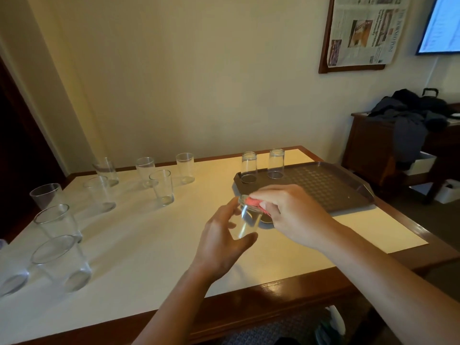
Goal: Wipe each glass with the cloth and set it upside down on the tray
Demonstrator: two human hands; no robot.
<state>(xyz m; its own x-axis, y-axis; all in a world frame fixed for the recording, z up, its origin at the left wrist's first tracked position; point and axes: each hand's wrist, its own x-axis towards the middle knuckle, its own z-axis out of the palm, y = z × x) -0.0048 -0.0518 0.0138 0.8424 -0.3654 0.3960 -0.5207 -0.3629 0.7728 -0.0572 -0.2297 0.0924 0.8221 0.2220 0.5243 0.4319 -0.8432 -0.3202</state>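
Observation:
My left hand (224,241) grips a clear glass (247,221) held above the table, its mouth tilted up and away from me. My right hand (291,215) pinches a pink cloth (254,202) and presses it into the mouth of that glass. A dark brown tray (323,188) lies on the right side of the table. Two clear glasses (249,166) (276,163) stand upside down at its far left corner. Several more clear glasses stand upright on the left half of the table, among them one (163,186) near the middle.
The table (154,245) has a white top and a brown wooden edge (273,295). A wall runs behind it. At the right stands a dark wooden cabinet (368,145) with dark clothes (410,115) piled on it. White boxes (448,192) sit on the floor there.

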